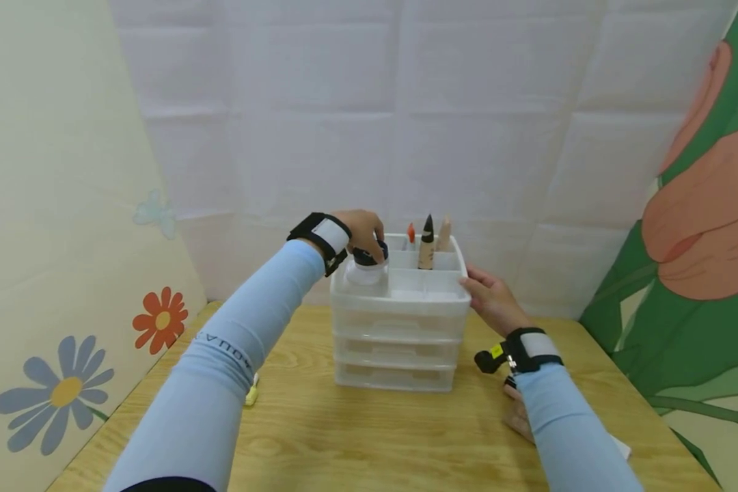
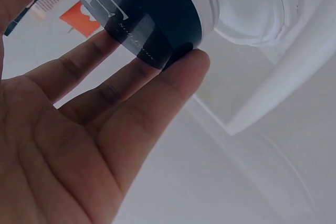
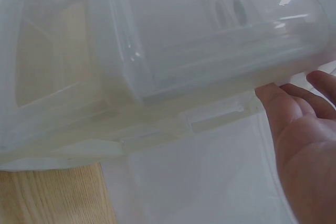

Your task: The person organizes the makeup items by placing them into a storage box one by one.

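Observation:
My left hand (image 1: pixel 364 231) grips the dark lid (image 2: pixel 152 19) of a white jar (image 1: pixel 367 275) from above, thumb and fingers around its rim. White lettering marks the lid. The jar stands upright in the front left compartment of a translucent white drawer organizer (image 1: pixel 400 318). My right hand (image 1: pixel 495 301) touches the organizer's upper right side, with fingertips (image 3: pixel 266 92) against its edge. Behind the jar, a beige tube with a black pointed tip (image 1: pixel 427 246), an orange-tipped item (image 1: pixel 411 234) and a pale beige item (image 1: pixel 445 236) stand upright in other compartments.
The organizer stands on a wooden table (image 1: pixel 320 437) before a white cloth backdrop. A small yellow item (image 1: pixel 252 393) lies at left, partly behind my left forearm. A skin-coloured shape (image 1: pixel 519 418) and a white item (image 1: pixel 621 447) are partly hidden by my right forearm.

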The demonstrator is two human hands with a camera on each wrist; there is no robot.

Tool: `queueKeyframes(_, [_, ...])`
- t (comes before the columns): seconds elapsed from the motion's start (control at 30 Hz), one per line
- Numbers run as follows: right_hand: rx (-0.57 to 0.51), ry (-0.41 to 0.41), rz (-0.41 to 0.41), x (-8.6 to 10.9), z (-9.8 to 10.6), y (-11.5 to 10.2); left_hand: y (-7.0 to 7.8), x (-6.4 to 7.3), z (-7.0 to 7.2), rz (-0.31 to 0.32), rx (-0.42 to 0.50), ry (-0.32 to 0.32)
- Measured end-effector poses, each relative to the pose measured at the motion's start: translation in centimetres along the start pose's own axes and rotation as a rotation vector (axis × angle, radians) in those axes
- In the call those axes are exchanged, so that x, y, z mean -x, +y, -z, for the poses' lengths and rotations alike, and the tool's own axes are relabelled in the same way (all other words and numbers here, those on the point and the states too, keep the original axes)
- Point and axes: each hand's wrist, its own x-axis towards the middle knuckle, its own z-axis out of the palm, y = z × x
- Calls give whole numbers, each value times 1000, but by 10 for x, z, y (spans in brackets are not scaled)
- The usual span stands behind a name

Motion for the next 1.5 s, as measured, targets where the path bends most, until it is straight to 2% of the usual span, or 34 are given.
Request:
queueKeyframes(0.3, [9, -2, 2, -1, -3, 0, -2, -5, -2, 59, -100, 27])
queueKeyframes(0.6, [-1, -14, 23, -1, -5, 2, -7, -7, -9, 83, -169, 36])
queueKeyframes(0.83, [6, -17, 18, -2, -6, 4, -12, -15, -14, 152, -158, 30])
queueKeyframes(1.1, [-11, -16, 12, -2, -5, 3, -8, -5, -14, 149, -130, 45])
queueKeyframes(1.4, [-21, -21, 31, -2, -7, 3, -15, -26, -19, 162, -176, 37])
queueKeyframes(1.5, [-11, -17, 28, -3, -7, 2, -15, -27, -20, 178, -178, 27])
